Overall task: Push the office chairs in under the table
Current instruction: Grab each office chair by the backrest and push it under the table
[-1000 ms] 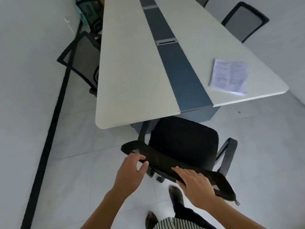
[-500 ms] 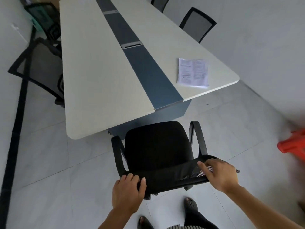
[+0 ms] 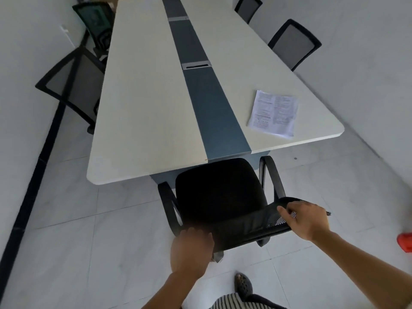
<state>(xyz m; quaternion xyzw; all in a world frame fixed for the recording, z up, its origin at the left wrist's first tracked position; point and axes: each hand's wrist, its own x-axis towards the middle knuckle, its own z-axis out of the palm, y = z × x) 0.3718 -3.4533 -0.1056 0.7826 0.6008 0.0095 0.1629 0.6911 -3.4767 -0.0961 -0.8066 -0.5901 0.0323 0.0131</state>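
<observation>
Office chair point(image 3: 219, 192) with a black seat stands at the near end of the long table point(image 3: 142, 112), its front edge just under the tabletop. A sheet of paper point(image 3: 273, 114) lies on the near right corner. Four more chairs line the table's sides: two on the left point(image 3: 73, 85), two on the right point(image 3: 294, 43). An orange thing point(image 3: 405, 241) is cut off at the right edge. The left hand point(image 3: 191, 250) and right hand point(image 3: 305, 219) curl over the mesh backrest's top.

black office chair point(image 3: 219, 192) — seat front just under table point(image 3: 142, 108) end | upright
</observation>
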